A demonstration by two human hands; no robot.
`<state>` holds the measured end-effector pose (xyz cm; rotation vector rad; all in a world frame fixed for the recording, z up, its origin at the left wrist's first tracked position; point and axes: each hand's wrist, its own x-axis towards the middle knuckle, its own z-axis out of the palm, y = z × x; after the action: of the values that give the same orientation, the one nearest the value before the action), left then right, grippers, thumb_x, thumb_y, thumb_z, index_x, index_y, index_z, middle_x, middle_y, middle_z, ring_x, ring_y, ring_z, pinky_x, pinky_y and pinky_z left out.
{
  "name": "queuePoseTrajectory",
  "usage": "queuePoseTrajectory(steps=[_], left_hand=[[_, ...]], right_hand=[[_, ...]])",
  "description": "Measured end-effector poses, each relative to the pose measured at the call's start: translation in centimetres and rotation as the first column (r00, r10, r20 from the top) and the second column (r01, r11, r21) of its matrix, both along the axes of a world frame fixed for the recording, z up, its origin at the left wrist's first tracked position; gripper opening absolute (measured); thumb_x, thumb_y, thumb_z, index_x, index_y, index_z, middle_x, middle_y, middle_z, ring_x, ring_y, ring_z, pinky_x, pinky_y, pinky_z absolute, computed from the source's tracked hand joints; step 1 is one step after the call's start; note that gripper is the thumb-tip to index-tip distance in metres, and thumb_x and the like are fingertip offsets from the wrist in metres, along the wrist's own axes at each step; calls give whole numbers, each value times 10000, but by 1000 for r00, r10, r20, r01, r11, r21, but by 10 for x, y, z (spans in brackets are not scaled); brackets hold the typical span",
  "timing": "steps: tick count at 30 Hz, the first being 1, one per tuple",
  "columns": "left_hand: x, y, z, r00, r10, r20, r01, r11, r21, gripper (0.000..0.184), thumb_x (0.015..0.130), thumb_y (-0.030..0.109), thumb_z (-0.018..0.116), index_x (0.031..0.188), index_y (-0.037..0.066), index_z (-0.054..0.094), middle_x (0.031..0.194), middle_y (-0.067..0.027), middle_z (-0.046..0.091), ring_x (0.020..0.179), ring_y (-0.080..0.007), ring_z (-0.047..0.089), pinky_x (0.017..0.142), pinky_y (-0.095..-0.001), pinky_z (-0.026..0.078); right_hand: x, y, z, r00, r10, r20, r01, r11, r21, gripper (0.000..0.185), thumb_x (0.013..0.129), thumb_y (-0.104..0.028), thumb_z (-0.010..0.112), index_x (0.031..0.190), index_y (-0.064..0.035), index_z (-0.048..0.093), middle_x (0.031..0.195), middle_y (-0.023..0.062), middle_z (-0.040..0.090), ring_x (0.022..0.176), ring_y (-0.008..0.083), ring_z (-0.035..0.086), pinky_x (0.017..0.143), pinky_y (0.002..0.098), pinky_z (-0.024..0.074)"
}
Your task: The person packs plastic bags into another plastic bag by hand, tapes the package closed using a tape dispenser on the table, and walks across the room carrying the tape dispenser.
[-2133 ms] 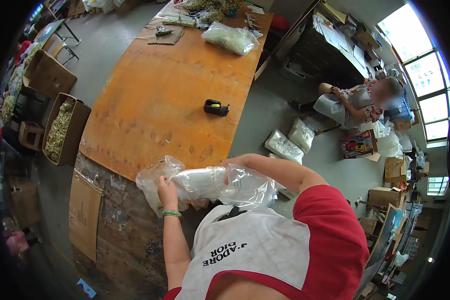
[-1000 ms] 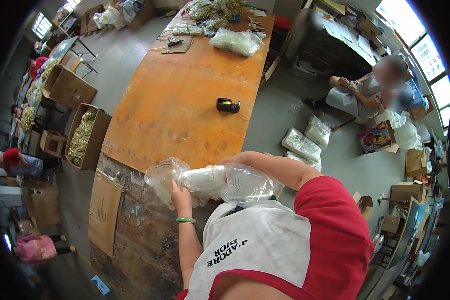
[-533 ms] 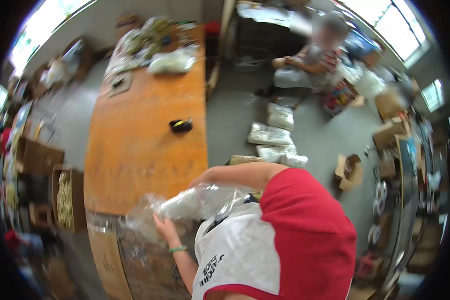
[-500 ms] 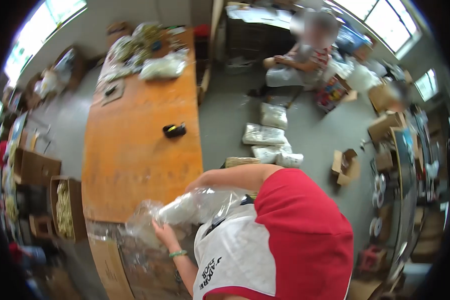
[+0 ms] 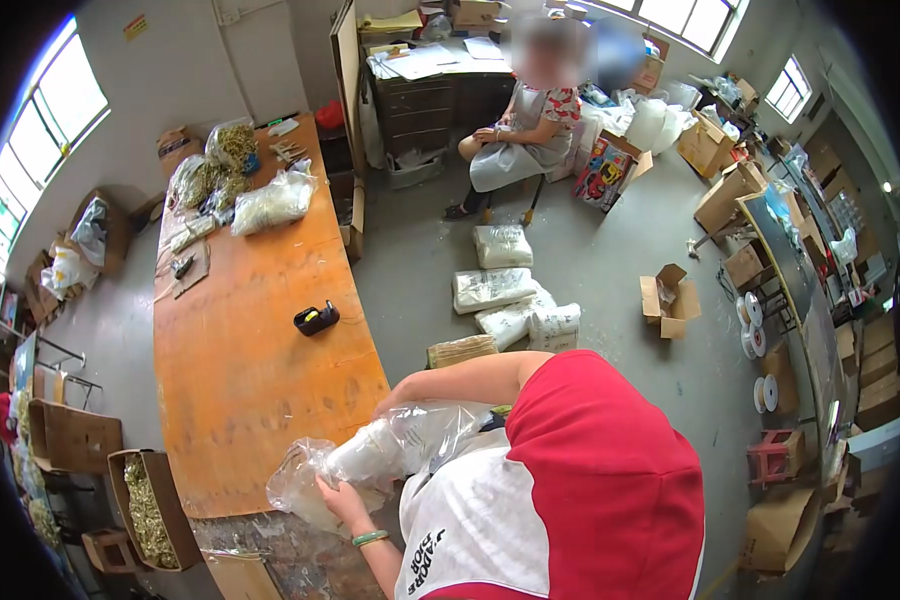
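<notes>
A bundle of clear plastic film or bags (image 5: 365,452) lies in front of my body at the near end of the orange table (image 5: 260,390). My left hand (image 5: 342,503), with a green bangle at the wrist, grips the lower left part of the loose plastic. Behind the bundle, my right hand (image 5: 388,402) reaches around its far side; its fingers are mostly hidden by the plastic and the arm. Farther up the table stands a black tape dispenser (image 5: 316,318) with a yellow core.
A seated person (image 5: 525,130) is at the back beside a dark desk (image 5: 420,110). White packages (image 5: 493,288) lie on the floor right of the table. An open carton (image 5: 670,302) is farther right; a box of golden material (image 5: 150,510) stands at left.
The view has swung to the right, so the table and dispenser appear farther left and the seated person nearer the middle. Both hands stay at the plastic bundle.
</notes>
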<state>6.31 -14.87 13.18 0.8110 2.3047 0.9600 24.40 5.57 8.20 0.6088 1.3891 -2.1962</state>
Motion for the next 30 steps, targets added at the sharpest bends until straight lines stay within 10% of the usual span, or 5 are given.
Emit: queuePoseTrajectory(steps=[12, 30], left_hand=[[6, -16, -6, 998, -42, -36, 42, 999, -19, 593, 775, 29, 450, 1352, -77, 366, 1294, -297, 482, 1197, -404, 479, 1021, -406, 363], [16, -29, -11, 997, -61, -41, 59, 998, -31, 598, 771, 41, 444, 1350, -86, 363, 1331, -292, 450, 1240, -393, 440, 1047, -394, 335]], right_hand=[[10, -18, 55, 992, 101, 70, -115, 969, 221, 374, 934, -237, 490, 1271, -77, 516, 1226, 36, 574, 1072, 181, 547, 933, 362, 428], [22, -26, 52, 997, 51, 60, -55, 996, 69, 379, 957, -259, 458, 1288, -78, 501, 1261, 4, 543, 1095, 161, 521, 949, 352, 413]])
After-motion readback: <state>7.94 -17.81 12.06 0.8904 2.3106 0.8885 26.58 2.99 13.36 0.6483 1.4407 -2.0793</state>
